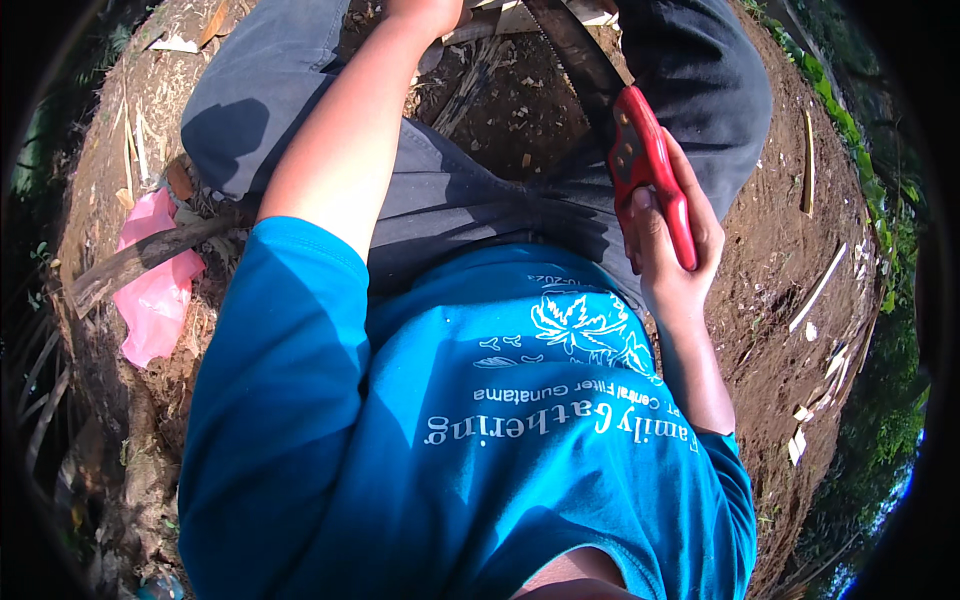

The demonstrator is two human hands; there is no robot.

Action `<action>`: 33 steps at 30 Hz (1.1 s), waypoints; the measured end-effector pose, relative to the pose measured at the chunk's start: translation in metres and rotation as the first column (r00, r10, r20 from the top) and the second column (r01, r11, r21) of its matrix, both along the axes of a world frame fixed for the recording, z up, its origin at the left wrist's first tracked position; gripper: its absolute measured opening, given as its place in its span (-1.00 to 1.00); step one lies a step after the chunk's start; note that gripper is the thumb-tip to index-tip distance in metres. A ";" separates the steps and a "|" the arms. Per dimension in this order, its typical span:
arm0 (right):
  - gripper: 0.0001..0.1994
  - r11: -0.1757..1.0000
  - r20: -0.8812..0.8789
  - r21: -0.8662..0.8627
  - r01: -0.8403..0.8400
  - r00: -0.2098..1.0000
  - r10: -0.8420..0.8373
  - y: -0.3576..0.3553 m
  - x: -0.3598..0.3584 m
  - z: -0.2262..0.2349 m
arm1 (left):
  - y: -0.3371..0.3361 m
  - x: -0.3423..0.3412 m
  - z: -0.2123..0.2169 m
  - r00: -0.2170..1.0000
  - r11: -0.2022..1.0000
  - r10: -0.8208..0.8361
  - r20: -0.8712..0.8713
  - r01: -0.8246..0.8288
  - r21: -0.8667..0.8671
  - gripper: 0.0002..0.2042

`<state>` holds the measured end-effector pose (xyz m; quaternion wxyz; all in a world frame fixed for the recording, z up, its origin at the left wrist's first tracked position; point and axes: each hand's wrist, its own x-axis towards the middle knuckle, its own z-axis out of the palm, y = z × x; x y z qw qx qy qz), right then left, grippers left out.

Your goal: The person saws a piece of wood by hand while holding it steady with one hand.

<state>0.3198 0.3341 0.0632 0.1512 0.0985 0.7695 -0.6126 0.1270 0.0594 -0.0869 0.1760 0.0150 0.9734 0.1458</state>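
Note:
My right hand (pixel 672 235) is wrapped round the red and dark handle (pixel 655 175) of a hand saw. The saw's dark toothed blade (pixel 578 55) slants up and left between my knees, and its far end runs out at the top edge. Beneath it lies a pale piece of wood (pixel 505 22), partly cut off by the frame. My left hand (pixel 425 14) is closed at the left end of this wood, at the top of the picture. Some of its fingers are out of sight.
My legs in dark trousers (pixel 690 100) are spread on either side of the blade. Left of me, a pink plastic bag (pixel 160 300) lies under a brown stick (pixel 150 262). Wood strips (pixel 818 288) and chips are scattered on the brown soil, with green plants (pixel 850 130) along the right.

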 end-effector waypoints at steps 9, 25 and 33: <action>-0.51 0.998 -0.468 0.052 0.025 0.884 0.002 -0.083 -0.096 -0.089 | 0.001 0.003 0.008 0.990 0.920 0.117 0.084 -0.140 0.367 -0.84; -0.55 0.991 -0.134 -0.136 0.001 0.991 -0.020 -0.088 -0.149 -0.018 | -0.004 0.006 -0.013 0.971 0.990 0.082 -0.226 -0.053 0.132 -0.80; -0.50 0.972 -0.047 -0.229 -0.052 0.998 0.043 -0.057 -0.102 -0.002 | -0.013 0.006 0.002 0.998 0.986 0.055 -0.029 -0.049 0.161 -0.78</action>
